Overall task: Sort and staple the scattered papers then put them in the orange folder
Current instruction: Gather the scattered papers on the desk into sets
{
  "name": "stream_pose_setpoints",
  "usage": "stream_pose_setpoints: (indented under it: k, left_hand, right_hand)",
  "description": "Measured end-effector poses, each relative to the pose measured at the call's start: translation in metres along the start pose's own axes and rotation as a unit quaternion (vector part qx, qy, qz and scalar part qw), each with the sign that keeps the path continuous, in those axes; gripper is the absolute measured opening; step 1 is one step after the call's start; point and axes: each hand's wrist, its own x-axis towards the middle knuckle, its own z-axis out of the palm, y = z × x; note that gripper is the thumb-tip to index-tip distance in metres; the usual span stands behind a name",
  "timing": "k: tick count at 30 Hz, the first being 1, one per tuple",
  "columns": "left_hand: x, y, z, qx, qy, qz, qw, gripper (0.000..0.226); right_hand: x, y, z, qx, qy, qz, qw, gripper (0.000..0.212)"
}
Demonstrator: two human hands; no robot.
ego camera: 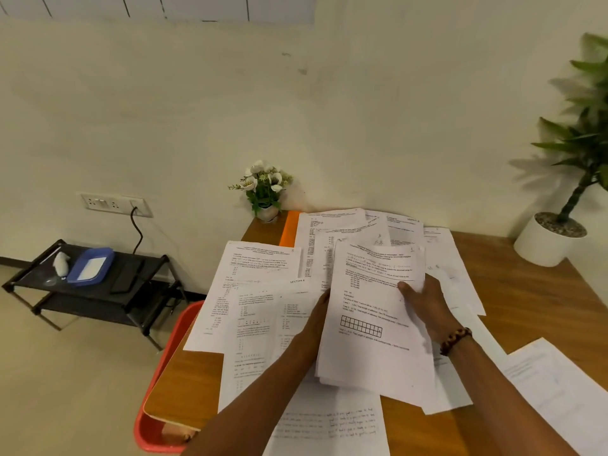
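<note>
You have a stack of papers (pixel 371 320) lifted off the surface (pixel 533 284), and both hands are on it. Your right hand (pixel 424 307) grasps the stack's right edge, thumb lying on the top printed sheet and the other fingers hidden behind it; a beaded bracelet (pixel 455 340) sits on that wrist. Your left hand (pixel 316 319) is against the stack's left edge with its fingers tucked behind the sheets, so you cannot tell exactly how they curl, though it appears to be holding the pile from underneath.

Around the stack lie the scattered papers: several printed sheets (pixel 260 291) spread just to its left, more sheets (pixel 348 235) fanned out behind it, a handwritten page (pixel 329 422) in front of it, and two further pages (pixel 566 386) to its right near the surface's edge. The orange folder (pixel 289 228) lies behind and to the left of the stack, mostly covered by the far sheets, only a strip showing.

Just beyond the folder stands a small pot of white flowers (pixel 265 189) against the wall. Well to the right of the stack is a green plant in a white pot (pixel 546 238). Left of the stack, beside the surface, a red bin (pixel 158 390) stands on the floor, and farther left a low black rack (pixel 95 284) carries a blue tray (pixel 90 266).
</note>
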Motion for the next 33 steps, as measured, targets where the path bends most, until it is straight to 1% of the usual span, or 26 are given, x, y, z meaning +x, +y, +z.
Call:
stream_pose_setpoints:
  k: [1, 2, 3, 4, 5, 6, 7, 9, 10, 12, 14, 16, 18, 20, 22, 25, 26, 29, 30, 31, 33]
  left_hand:
    - [0.007, 0.001, 0.003, 0.004, 0.014, 0.024, 1.000, 0.025]
    - [0.015, -0.004, 0.002, 0.056, 0.053, 0.075, 0.994, 0.041]
    - [0.028, -0.018, 0.006, 0.163, 0.097, 0.131, 0.973, 0.065]
    - [0.042, -0.034, 0.006, 0.208, 0.091, 0.162, 0.960, 0.075]
    - [0.057, -0.048, 0.010, 0.274, 0.077, 0.221, 0.933, 0.075]
    - [0.061, -0.053, 0.012, 0.312, 0.046, 0.233, 0.920, 0.075]
    - [0.060, -0.044, 0.011, 0.323, 0.020, 0.231, 0.918, 0.078]
    - [0.058, -0.031, 0.002, 0.310, 0.005, 0.191, 0.931, 0.078]
    - [0.059, -0.030, -0.004, 0.279, 0.024, 0.186, 0.942, 0.070]
    - [0.064, -0.040, -0.018, 0.198, 0.093, 0.161, 0.962, 0.051]
    - [0.066, -0.047, -0.037, 0.159, 0.151, 0.123, 0.968, 0.041]
    - [0.070, -0.054, -0.061, 0.189, 0.176, 0.066, 0.964, 0.037]
    - [0.075, -0.065, -0.083, 0.250, 0.164, 0.026, 0.954, 0.037]
    - [0.075, -0.074, -0.095, 0.301, 0.124, 0.019, 0.945, 0.041]
    - [0.073, -0.078, -0.096, 0.329, 0.093, 0.024, 0.939, 0.043]
    - [0.073, -0.075, -0.092, 0.352, 0.085, 0.021, 0.932, 0.045]
    - [0.074, -0.074, -0.091, 0.354, 0.084, 0.021, 0.931, 0.044]
    - [0.079, -0.072, -0.088, 0.353, 0.080, 0.017, 0.932, 0.035]
    - [0.081, -0.072, -0.088, 0.346, 0.083, 0.012, 0.934, 0.030]
    - [0.083, -0.070, -0.088, 0.335, 0.087, 0.004, 0.938, 0.025]
    - [0.085, -0.067, -0.091, 0.312, 0.096, -0.004, 0.945, 0.017]
  right_hand:
    - [0.001, 0.000, -0.003, -0.005, 0.011, -0.006, 1.000, 0.038]
    - [0.002, 0.001, -0.007, -0.006, 0.020, -0.009, 1.000, 0.038]
    - [0.003, 0.002, -0.011, -0.004, 0.030, -0.009, 0.999, 0.039]
    - [0.004, 0.001, -0.015, -0.004, 0.041, -0.005, 0.999, 0.039]
    - [0.006, 0.002, -0.019, -0.008, 0.054, 0.001, 0.999, 0.039]
    - [0.007, 0.002, -0.022, -0.019, 0.063, 0.009, 0.998, 0.040]
    - [0.009, 0.003, -0.025, -0.034, 0.069, 0.015, 0.997, 0.040]
    - [0.011, 0.001, -0.027, -0.084, 0.079, 0.016, 0.993, 0.040]
    - [0.011, 0.000, -0.028, -0.104, 0.086, 0.011, 0.991, 0.040]
    - [0.011, -0.003, -0.028, -0.112, 0.093, -0.004, 0.989, 0.041]
    - [0.010, -0.009, -0.028, -0.106, 0.091, -0.023, 0.990, 0.040]
    - [0.010, -0.013, -0.027, -0.096, 0.082, -0.035, 0.991, 0.038]
    - [0.009, -0.019, -0.024, -0.070, 0.065, -0.038, 0.995, 0.034]
    - [0.006, -0.023, -0.015, -0.043, 0.037, -0.037, 0.998, 0.030]
    - [0.004, -0.022, -0.004, -0.052, 0.011, -0.037, 0.998, 0.029]
    - [0.002, -0.015, 0.011, -0.090, -0.026, -0.052, 0.994, 0.029]
    - [-0.001, -0.013, 0.014, -0.102, -0.039, -0.061, 0.992, 0.036]
    - [-0.003, -0.004, 0.020, -0.133, -0.059, -0.090, 0.985, 0.090]
    - [-0.004, -0.003, 0.021, -0.136, -0.060, -0.097, 0.984, 0.100]
    - [-0.006, -0.004, 0.021, -0.137, -0.063, -0.100, 0.983, 0.104]
    - [-0.009, -0.007, 0.020, -0.124, -0.066, -0.113, 0.984, 0.101]
